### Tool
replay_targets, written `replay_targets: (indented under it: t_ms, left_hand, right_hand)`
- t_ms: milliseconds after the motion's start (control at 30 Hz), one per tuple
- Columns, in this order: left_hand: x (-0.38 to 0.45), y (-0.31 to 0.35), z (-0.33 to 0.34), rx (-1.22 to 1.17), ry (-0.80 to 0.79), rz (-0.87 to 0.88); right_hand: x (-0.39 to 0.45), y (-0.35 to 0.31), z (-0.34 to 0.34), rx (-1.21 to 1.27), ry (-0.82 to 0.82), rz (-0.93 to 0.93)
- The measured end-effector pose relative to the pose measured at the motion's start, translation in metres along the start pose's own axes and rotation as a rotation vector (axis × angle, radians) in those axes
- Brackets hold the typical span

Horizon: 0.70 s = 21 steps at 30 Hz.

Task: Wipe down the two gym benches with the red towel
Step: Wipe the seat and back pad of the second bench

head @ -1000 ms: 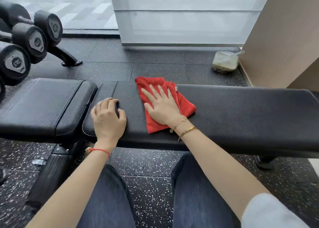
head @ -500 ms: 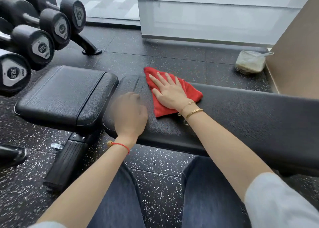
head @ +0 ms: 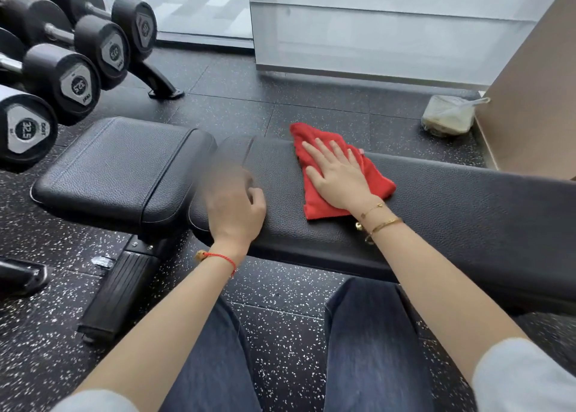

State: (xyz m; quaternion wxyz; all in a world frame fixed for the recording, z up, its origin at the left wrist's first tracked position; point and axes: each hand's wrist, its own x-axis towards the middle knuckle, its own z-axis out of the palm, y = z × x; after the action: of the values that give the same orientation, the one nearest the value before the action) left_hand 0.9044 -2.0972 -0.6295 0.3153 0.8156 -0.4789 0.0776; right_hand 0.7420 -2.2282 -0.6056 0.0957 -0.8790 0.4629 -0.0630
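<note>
Your right hand (head: 338, 174) lies flat, fingers straight, pressing the red towel (head: 343, 174) onto the long pad of the gym bench (head: 452, 199), while your left hand (head: 235, 206) sits on the pad's near end, its fingers too blurred to tell their state. The loosely bunched towel could ride up or slip off the far edge, leaving patches unwiped. The nearest dumbbells (head: 28, 128) read 32.5; their brand lettering is too small to read.
</note>
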Motion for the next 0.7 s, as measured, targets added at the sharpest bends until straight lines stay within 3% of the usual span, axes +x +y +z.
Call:
replay_targets:
  t_ms: [133,367,567,700]
  left_hand:
    - [0.001,0.003,-0.001,0.005,-0.015,-0.009]
    - [0.000,0.001,-0.002,0.032,-0.062,0.012]
    - [0.000,0.001,-0.001,0.067,-0.088,0.016]
    - [0.000,0.003,-0.002,0.084,-0.093,0.022]
  right_hand:
    - [0.001,-0.006,0.000,-0.035,-0.013,0.081]
    - [-0.087,-0.011,0.007,-0.017,0.033,-0.143]
    - [-0.078,0.045,-0.010,-0.019,0.031,0.146]
    - [-0.050,0.029,-0.012,-0.036,0.024,0.298]
